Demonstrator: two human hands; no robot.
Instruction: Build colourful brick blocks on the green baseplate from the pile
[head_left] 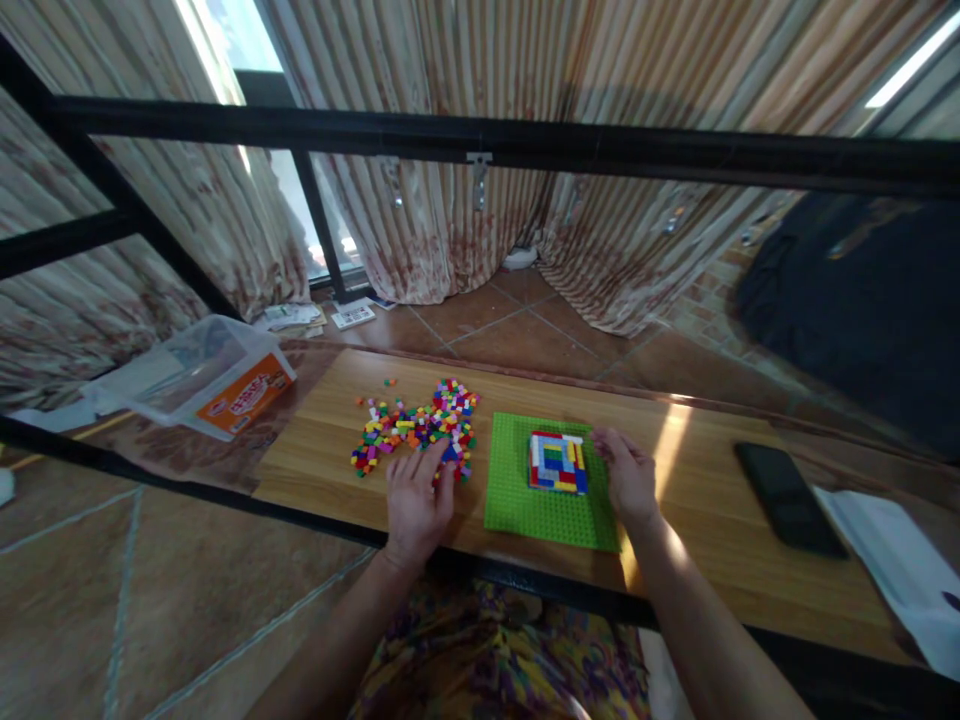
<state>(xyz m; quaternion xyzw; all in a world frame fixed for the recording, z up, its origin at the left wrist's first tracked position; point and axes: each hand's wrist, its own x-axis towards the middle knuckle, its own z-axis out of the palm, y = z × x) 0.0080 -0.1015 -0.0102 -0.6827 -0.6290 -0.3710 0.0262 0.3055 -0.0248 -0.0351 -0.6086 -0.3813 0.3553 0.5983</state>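
Note:
My left hand [418, 498] reaches into a loose pile of small coloured toy bricks [409, 425], its fingers spread and its thumb apart from them. A blue brick [451, 454] lies close to its fingertips. To the right is a green studded baseplate [514, 510]. On it stands a square build of bricks [557, 462], with red, blue, white and yellow pieces in nested rings. My right hand [630, 478] hovers at the baseplate's right side, beside the build. Its fingers are curled together, and whatever may be between the fingertips is too small to make out.
A clear plastic tub [217, 375] with an orange label stands at the left. A dark phone [789, 498] lies at the right, near a white sheet-like item [892, 560]. The wooden board [697, 540] lies under the bricks. A black metal bar [525, 145] crosses beyond.

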